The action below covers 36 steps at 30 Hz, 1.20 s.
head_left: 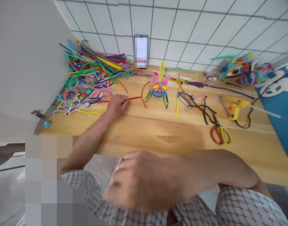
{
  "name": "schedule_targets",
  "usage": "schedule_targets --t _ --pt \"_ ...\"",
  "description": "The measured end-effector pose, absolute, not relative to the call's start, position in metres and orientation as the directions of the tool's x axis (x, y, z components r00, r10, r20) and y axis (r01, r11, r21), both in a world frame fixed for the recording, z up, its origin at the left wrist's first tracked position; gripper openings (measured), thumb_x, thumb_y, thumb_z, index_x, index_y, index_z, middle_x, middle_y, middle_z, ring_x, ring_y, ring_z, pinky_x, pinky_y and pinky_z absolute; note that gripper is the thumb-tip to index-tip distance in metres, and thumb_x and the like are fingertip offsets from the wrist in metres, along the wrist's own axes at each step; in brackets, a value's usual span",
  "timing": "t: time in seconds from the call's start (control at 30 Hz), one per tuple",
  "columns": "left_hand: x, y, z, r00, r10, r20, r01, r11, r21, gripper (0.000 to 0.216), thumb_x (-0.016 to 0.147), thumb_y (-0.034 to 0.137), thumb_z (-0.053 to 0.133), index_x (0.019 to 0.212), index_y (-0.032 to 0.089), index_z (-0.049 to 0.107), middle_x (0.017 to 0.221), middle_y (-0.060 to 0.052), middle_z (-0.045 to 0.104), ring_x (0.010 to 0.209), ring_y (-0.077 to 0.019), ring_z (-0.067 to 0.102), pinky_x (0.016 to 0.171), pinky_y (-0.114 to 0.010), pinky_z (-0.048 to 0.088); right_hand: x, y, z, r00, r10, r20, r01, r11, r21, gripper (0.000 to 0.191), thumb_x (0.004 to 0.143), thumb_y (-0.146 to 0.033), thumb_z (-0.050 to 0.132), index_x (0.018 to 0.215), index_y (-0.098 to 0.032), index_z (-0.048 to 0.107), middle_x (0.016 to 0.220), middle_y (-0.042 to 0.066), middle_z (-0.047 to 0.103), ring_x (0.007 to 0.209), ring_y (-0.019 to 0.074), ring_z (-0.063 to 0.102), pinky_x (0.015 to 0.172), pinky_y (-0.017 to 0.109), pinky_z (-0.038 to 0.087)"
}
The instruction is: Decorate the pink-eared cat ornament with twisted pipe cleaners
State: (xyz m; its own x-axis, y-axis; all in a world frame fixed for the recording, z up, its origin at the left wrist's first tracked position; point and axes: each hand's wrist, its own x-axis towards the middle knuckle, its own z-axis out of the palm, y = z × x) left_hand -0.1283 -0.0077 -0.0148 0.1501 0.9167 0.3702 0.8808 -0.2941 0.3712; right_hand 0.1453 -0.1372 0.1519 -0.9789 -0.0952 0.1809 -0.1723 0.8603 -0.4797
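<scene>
On the left part of the table, my left hand (117, 106) is closed around a red pipe cleaner (135, 98), which sticks out on both sides of it. My right hand (144, 182) is close to my body, in front of the table's near edge. It is blurred, and its fingers look curled, but whether they hold anything is hidden. Just right of my left hand lies a curved orange pipe cleaner (142, 94). Beyond it is a small ornament (159, 89) with pink ears, yellow-ringed eyes, a yellow loop on top and striped legs.
Piled pipe cleaners (87, 78) cover the back left. A phone (141, 51) leans against the tiled wall. To the right lie scissors (220, 133), a yellow glue gun (235, 108) with a cord, black pipe cleaners (202, 106), a clear ball (212, 77) and a colourful decorated piece (242, 70).
</scene>
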Motion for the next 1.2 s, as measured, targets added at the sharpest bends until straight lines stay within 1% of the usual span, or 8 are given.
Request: schedule_targets --t 0.17,0.33,0.43,0.53,0.7,0.83,1.0,1.2 --pt "-0.125 -0.010 -0.012 0.137 0.917 0.375 0.884 -0.284 0.371 0.034 0.102 0.035 0.048 0.106 0.018 0.078 0.112 -0.012 0.081 0.106 -0.0274 0.074 0.099 -0.046 0.056 0.152 -0.102 0.068 -0.974 0.124 0.191 -0.001 0.836 -0.548 0.016 0.104 -0.023 0.064 0.092 -0.018 0.074 0.088 0.000 0.080 0.081 0.0143 0.072 0.076 0.028 0.051" --pt "-0.127 0.005 0.000 0.145 0.913 0.381 0.929 -0.259 0.266 0.030 0.102 0.030 0.050 0.111 0.019 0.077 0.119 -0.012 0.079 0.113 -0.0273 0.072 0.103 -0.046 0.054 0.166 -0.094 0.001 -0.880 0.289 0.377 0.010 0.804 -0.595 0.025 0.109 -0.027 0.056 0.095 -0.018 0.075 0.082 0.001 0.079 0.075 0.0132 0.071 0.073 0.026 0.051" --pt "-0.141 0.040 0.014 0.103 0.914 0.393 0.967 -0.184 0.176 0.030 0.098 0.024 0.053 0.119 0.018 0.074 0.126 -0.014 0.075 0.120 -0.0310 0.067 0.107 -0.050 0.051 0.167 -0.097 -0.014 -0.816 0.257 0.517 -0.037 0.871 -0.490 0.034 0.111 -0.027 0.049 0.089 -0.017 0.073 0.074 0.003 0.074 0.069 0.0147 0.067 0.071 0.029 0.051" --pt "-0.165 0.090 0.029 -0.019 0.900 0.436 0.976 -0.077 0.202 0.032 0.093 0.013 0.054 0.120 0.017 0.071 0.129 -0.015 0.072 0.123 -0.0328 0.063 0.106 -0.050 0.047 0.167 -0.098 -0.018 -0.809 0.224 0.543 -0.043 0.900 -0.434 0.034 0.110 -0.025 0.049 0.085 -0.017 0.071 0.069 0.002 0.070 0.065 0.0147 0.064 0.067 0.030 0.048" --pt "-0.201 0.168 0.042 -0.072 0.886 0.458 0.950 -0.079 0.301 0.033 0.097 0.015 0.052 0.126 0.016 0.066 0.133 -0.016 0.068 0.129 -0.0308 0.056 0.109 -0.051 0.041 0.167 -0.098 -0.020 -0.823 0.228 0.520 -0.031 0.896 -0.443 0.029 0.109 -0.022 0.050 0.087 -0.018 0.069 0.068 0.000 0.068 0.063 0.0147 0.062 0.064 0.031 0.044" --pt "-0.221 0.196 0.034 -0.047 0.933 0.357 0.963 -0.053 0.263 0.055 0.086 0.009 0.055 0.140 0.013 0.062 0.151 -0.022 0.057 0.138 -0.0353 0.054 0.116 -0.053 0.041 0.167 -0.096 -0.019 -0.846 0.240 0.475 -0.014 0.882 -0.471 0.026 0.108 -0.021 0.053 0.086 -0.019 0.067 0.066 -0.001 0.066 0.061 0.0145 0.059 0.063 0.031 0.041" --pt "-0.237 0.190 0.009 -0.066 0.908 0.413 0.959 -0.056 0.278 0.059 0.082 0.011 0.055 0.141 0.013 0.061 0.154 -0.022 0.054 0.145 -0.0352 0.050 0.121 -0.051 0.042 0.166 -0.096 -0.016 -0.851 0.256 0.458 -0.023 0.853 -0.521 0.028 0.108 -0.019 0.050 0.085 -0.019 0.066 0.066 0.000 0.064 0.061 0.0147 0.056 0.063 0.031 0.039" --pt "-0.245 0.177 -0.012 -0.134 0.849 0.512 0.949 -0.038 0.312 0.038 0.090 0.014 0.048 0.123 0.016 0.067 0.125 -0.018 0.066 0.126 -0.0297 0.062 0.113 -0.046 0.050 0.165 -0.096 -0.014 -0.864 0.263 0.430 -0.012 0.842 -0.539 0.028 0.108 -0.019 0.047 0.086 -0.020 0.064 0.065 0.000 0.063 0.060 0.0153 0.054 0.062 0.032 0.038"
